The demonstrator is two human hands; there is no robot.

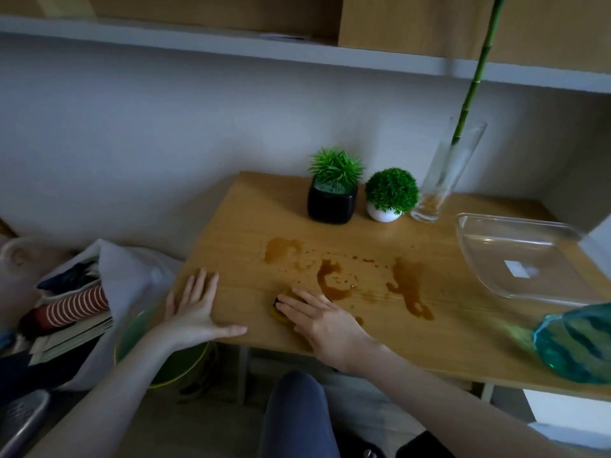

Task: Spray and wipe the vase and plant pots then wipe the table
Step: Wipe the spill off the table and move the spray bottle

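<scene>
Nearest you, your right hand point(319, 317) pressed flat on a yellow sponge point(281, 309) at the counter's point(446, 345) front edge, its grip spread, fingers straight. Your left hand point(195, 309) lay palm-down just beside it, fingers spread, holding nothing. A ribbed teal bottle point(575, 345) stood at your right. Brown liquid point(334, 279) pooled in smeared patches across the smooth wood grain. Beyond lay a clear rectangular dish point(515, 256). At the back, side by side: a glossy black square pot point(331, 206) with spiky greenery, a round white pot point(383, 214) with a leafy ball, and a tall glass vase point(446, 173) holding one bamboo stem point(476, 74).
</scene>
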